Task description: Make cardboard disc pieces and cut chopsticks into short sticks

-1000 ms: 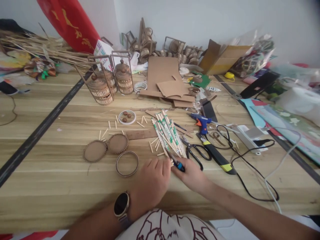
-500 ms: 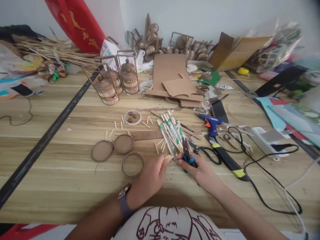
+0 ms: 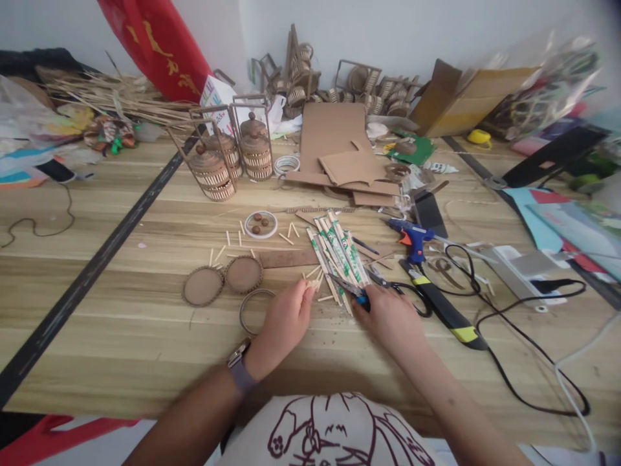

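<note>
My left hand [image 3: 285,317] is closed in a pinch on a short bamboo stick near the loose stick pieces [image 3: 315,278]. Blue-handled cutting pliers [image 3: 352,291] are gripped in my right hand [image 3: 391,318], with their jaws pointing left toward that stick. Just beyond both hands lies a bundle of green-and-white wrapped chopsticks [image 3: 339,249]. A woven ring [image 3: 252,309] sits by my left wrist, beside two round woven discs [image 3: 223,279].
Black scissors [image 3: 407,294], a yellow-and-black knife [image 3: 444,309], a blue glue gun [image 3: 411,236] and black cables [image 3: 524,323] lie to the right. Small woven baskets in frames [image 3: 228,158], cardboard sheets [image 3: 339,152] and a lid with beads [image 3: 261,224] stand farther back.
Both hands have moved up the table toward the chopstick bundle. My left hand went from lying flat to pinching a stick. The pliers tipped up, then lowered again.
</note>
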A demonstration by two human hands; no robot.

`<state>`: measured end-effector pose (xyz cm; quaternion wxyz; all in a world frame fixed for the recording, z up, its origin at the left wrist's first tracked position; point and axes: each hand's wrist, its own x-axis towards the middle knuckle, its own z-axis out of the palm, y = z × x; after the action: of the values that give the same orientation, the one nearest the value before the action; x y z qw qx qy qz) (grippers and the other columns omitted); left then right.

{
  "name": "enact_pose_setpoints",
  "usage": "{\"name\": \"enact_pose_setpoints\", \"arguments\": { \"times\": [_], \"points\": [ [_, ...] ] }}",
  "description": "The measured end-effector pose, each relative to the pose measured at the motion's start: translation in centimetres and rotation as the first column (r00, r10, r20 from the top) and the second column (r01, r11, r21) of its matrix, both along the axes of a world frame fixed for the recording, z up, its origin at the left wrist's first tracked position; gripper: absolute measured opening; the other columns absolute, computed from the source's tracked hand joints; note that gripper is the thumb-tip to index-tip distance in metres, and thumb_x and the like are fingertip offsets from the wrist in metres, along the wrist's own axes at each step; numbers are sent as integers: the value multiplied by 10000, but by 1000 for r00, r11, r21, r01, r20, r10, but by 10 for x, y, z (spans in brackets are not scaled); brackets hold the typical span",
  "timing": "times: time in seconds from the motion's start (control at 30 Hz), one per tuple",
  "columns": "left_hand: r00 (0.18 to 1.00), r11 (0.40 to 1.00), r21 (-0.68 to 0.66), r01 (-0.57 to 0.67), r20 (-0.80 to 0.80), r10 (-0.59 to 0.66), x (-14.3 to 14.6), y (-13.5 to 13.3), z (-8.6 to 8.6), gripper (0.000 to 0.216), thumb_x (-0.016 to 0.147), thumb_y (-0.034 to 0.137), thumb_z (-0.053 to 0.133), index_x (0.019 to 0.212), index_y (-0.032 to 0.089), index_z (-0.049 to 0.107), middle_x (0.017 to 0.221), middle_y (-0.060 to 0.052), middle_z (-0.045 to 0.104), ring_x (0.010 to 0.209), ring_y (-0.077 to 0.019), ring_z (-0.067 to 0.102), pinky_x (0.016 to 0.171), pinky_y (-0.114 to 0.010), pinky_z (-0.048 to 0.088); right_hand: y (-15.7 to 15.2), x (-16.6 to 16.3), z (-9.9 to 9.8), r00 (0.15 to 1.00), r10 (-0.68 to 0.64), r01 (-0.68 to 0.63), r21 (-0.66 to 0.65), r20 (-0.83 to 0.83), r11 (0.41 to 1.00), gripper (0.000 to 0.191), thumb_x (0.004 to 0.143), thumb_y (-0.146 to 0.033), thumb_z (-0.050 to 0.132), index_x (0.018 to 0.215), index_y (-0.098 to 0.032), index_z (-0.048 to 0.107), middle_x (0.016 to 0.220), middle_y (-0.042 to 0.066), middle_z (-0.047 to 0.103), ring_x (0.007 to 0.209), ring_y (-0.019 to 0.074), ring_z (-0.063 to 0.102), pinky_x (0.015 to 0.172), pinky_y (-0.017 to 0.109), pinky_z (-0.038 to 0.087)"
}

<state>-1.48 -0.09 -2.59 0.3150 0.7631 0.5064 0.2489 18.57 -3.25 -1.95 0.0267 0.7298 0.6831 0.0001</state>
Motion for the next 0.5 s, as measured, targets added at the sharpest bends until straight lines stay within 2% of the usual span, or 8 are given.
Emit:
{"name": "enact_pose_setpoints", "arguments": {
  "times": [0.1,0.23,0.3,0.37,0.43,0.5],
  "points": [
    [1000,1000,8,-19,-11,19,-1,3,1,268,989,284,336,834,192,536,807,-64,684,732,-187,620,649,-277,404,1,1,1,998,-19,15,-51,-67,999,219,875,-342,496,811,-171,616,766,122,708,686,241,647,587,302,355],
    [999,999,31,-32,-25,33,-2,5,3,285,981,288,347,789,198,537,739,-40,656,663,-174,597,611,-270,399,1,12,12,930,-104,81,-80,-352,994,250,841,-393,502,709,-202,595,593,47,625,528,182,543,495,270,308],
    [999,999,14,-29,-32,30,-3,5,2,319,985,308,338,792,191,563,706,-37,643,648,-178,599,610,-274,418,0,16,20,851,-127,100,-80,-510,992,280,826,-430,507,672,-207,578,551,15,575,502,161,496,483,259,315],
    [1000,1000,5,-24,3,24,-3,6,2,333,992,314,321,924,170,613,769,-58,677,726,-193,635,678,-298,466,-2,16,27,747,-140,115,-81,-650,990,309,814,-480,521,684,-206,579,555,-3,546,516,154,477,494,254,338],
    [997,996,69,-48,69,44,-3,6,2,349,990,309,324,1115,145,607,977,-110,707,933,-218,647,842,-357,484,-4,13,29,627,-130,125,-65,-768,990,336,801,-523,548,719,-201,591,585,-11,535,547,150,469,525,255,364],
    [985,981,167,-101,156,75,-3,6,5,373,978,311,354,1214,133,581,1221,-151,643,1170,-245,560,1019,-429,403,-3,8,28,502,-109,131,-49,-858,990,356,794,-548,576,726,-199,587,606,-16,523,571,144,460,555,255,383]
  ]
}}
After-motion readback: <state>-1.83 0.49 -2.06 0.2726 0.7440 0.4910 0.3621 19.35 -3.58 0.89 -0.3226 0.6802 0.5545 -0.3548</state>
